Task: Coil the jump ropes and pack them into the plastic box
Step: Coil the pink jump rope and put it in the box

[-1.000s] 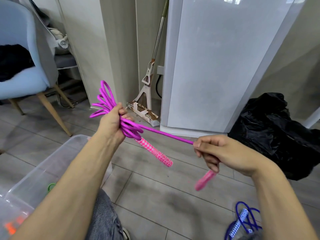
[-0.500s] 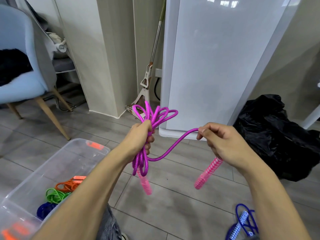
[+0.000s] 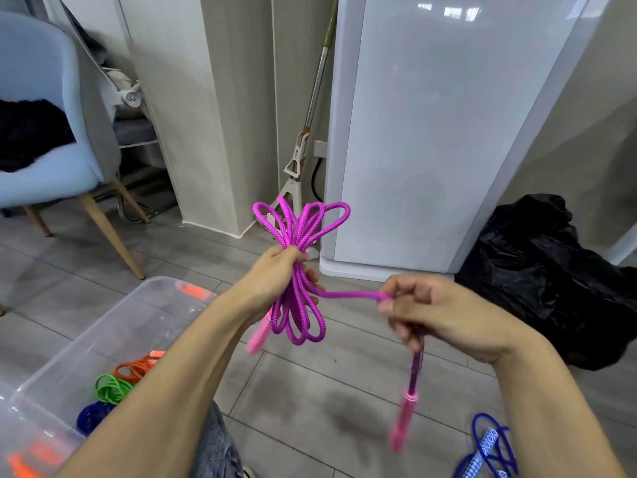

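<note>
My left hand point(image 3: 281, 276) grips the middle of a bundled purple jump rope point(image 3: 300, 229), with loops fanning out above and below the fist. One pink handle point(image 3: 259, 334) hangs behind the lower loops. A free strand runs right to my right hand point(image 3: 434, 313), which pinches it at the fingertips. The second pink handle point(image 3: 403, 420) dangles below that hand. The clear plastic box point(image 3: 113, 326) stands at lower left and holds coiled orange point(image 3: 136, 367), green point(image 3: 112, 388) and dark blue point(image 3: 93, 414) ropes.
A blue jump rope point(image 3: 489, 450) lies on the tiled floor at lower right. A black plastic bag point(image 3: 551, 277) sits right, against a white appliance point(image 3: 431, 132). A mop point(image 3: 303, 150) leans on the wall. A light blue chair point(image 3: 44, 132) stands at left.
The coil has turned upright in my left hand and its lower loops now hang free. My right hand came closer and lower, and the loose handle swung down beneath it.
</note>
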`<state>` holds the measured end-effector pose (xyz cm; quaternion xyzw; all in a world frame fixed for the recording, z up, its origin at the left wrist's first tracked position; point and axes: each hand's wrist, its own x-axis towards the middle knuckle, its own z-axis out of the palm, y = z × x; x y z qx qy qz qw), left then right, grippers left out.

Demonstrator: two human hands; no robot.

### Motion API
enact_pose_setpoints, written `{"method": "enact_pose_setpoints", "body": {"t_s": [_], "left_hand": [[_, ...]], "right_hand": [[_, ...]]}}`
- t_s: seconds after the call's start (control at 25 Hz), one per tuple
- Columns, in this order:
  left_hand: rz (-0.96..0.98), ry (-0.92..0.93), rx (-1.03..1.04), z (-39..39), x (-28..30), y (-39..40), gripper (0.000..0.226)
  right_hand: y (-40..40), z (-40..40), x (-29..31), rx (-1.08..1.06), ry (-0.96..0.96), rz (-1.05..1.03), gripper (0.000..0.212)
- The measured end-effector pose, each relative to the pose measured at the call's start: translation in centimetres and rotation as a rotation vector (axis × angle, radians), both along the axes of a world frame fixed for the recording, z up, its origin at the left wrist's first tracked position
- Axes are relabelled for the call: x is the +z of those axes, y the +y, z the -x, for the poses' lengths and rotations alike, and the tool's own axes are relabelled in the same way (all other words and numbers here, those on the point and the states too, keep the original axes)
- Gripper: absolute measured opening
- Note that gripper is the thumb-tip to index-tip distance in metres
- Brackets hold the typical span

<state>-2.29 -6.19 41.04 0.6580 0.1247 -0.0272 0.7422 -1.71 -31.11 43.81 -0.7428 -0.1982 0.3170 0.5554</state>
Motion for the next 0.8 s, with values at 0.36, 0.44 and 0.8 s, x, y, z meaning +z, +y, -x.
{"method": "enact_pose_setpoints", "body": {"t_s": [0.36,0.44,0.8], "left_hand": [[0.336,0.153,-0.22,0.9,1.0,-0.2,0.027],[0.512,0.078,-0.276,0.8,1.3,-0.1,0.022],[-0.985,0.011,-0.269,0.1,-1.7,-0.3,0.008]], "right_hand": [[-1.9,1.2,4.1,-0.27,-0.408,-0.015,0.018],[-2.1,1.7,4.8,-0.226,-0.398,-0.02,0.024],[-4.2,1.6,5.4,-0.113,-0.658,0.414,0.016]]}}
